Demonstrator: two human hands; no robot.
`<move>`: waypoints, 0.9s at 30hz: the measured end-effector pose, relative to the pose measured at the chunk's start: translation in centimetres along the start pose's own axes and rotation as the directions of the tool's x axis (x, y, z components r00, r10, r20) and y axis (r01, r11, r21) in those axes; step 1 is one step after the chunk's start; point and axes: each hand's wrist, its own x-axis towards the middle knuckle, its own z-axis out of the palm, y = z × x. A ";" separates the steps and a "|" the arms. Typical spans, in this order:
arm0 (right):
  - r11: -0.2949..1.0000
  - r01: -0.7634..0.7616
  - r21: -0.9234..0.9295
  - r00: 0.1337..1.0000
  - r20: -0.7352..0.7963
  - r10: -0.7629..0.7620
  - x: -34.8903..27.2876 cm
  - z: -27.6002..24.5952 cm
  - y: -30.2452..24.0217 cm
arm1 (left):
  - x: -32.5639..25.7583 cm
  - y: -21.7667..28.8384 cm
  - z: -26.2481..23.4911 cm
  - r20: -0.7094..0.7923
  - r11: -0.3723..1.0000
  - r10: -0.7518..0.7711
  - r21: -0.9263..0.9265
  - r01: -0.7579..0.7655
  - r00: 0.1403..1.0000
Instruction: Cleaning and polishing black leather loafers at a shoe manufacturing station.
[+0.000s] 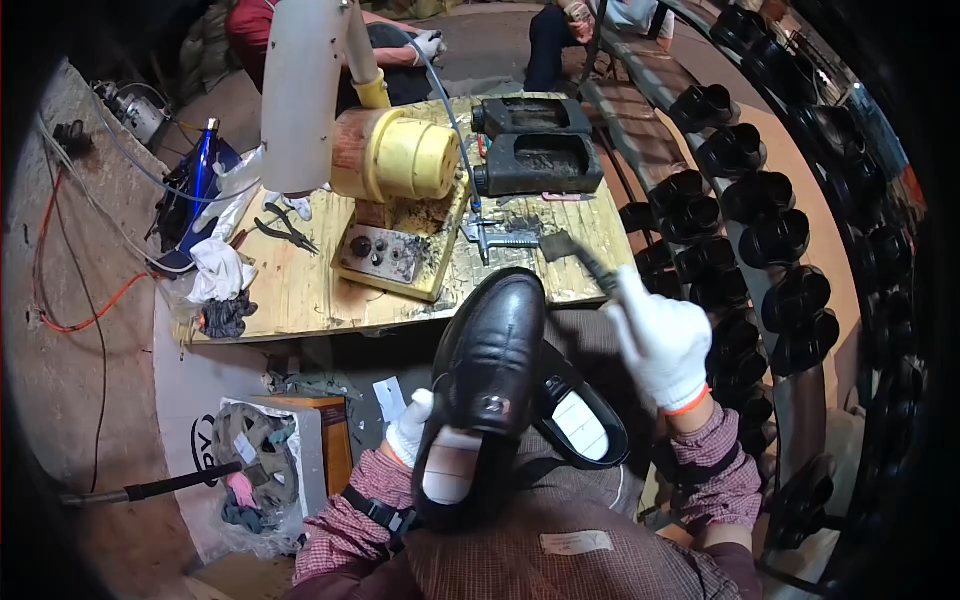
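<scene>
1. Checked fabric (560, 570) of the person's own clothing filled the lower centre of the head view, nearest the camera, with both forearms rising from the lower edge.
2. Just above it, a black leather shoe (490, 380) stood toe-up in the middle of the frame, its opening toward the camera. The left hand (410, 428), in a white glove, was clasped against the shoe's left side near the opening, holding it up.
3. A second black shoe (582, 420) lay just beside the first, to its right, its pale insole showing.
4. The right hand (660, 340), also gloved in white, was clenched round the handle of a dark brush (575, 255) whose head pointed to the upper left, apart from the held shoe and over the near edge of the wooden tabletop (300, 290).
5. On the tabletop stood a yellow machine (395, 155) on a stained base, two black trays (540, 160) behind it, pliers (285, 228) and rags (220, 270) to the left.
6. Down the right of the frame, racks carried many black shoes (745, 200).
7. Judged from this, the held shoe was mid-treatment: the brush was raised, not touching the leather, and the pair's other shoe waited.
</scene>
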 end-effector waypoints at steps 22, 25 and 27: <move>0.957 -0.096 -0.273 0.994 0.031 0.108 2.2 11.0 6.2 | -2.0 4.4 6.1 -0.252 0.993 -0.103 0.033 0.115 0.962; 0.982 -0.130 -0.134 0.947 0.277 0.163 1.8 14.0 7.2 | -1.3 4.1 1.7 0.054 0.803 -0.070 -0.590 0.088 0.996; 0.996 -0.088 0.002 0.991 0.105 0.087 1.7 12.1 5.2 | -1.4 4.8 0.3 0.035 0.832 0.073 -0.553 -0.041 0.997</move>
